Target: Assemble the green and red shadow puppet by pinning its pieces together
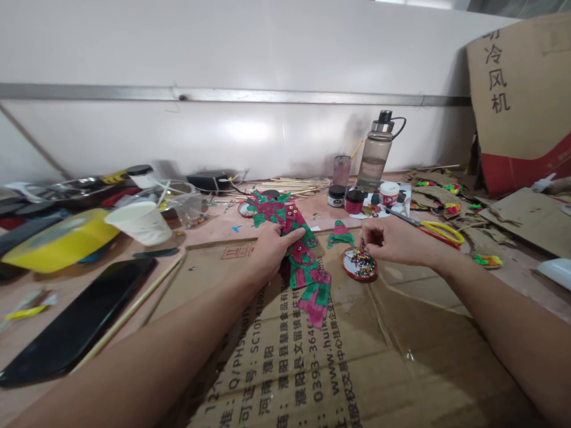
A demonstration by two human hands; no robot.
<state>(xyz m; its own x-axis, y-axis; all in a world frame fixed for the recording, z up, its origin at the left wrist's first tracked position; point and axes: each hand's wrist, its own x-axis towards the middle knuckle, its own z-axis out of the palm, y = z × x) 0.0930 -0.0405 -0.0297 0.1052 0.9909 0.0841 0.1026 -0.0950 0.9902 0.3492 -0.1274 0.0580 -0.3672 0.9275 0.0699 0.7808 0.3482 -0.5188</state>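
Cutout [307,259] in curled left hand [273,246] — gap — right hand [391,239] pinched, hold unclear, at dish [349,262].

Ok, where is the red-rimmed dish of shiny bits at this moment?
In the head view, the dish sits on the cardboard, right of centre, by the fingertips of the right hand.

Glossy white wall [267,47] with metal strip [276,96] behind pinkish tabletop [218,229]

"冷风机" on upright cardboard [526,83] — "河南", "0393-364", "www.huik" on flat cardboard [388,356]
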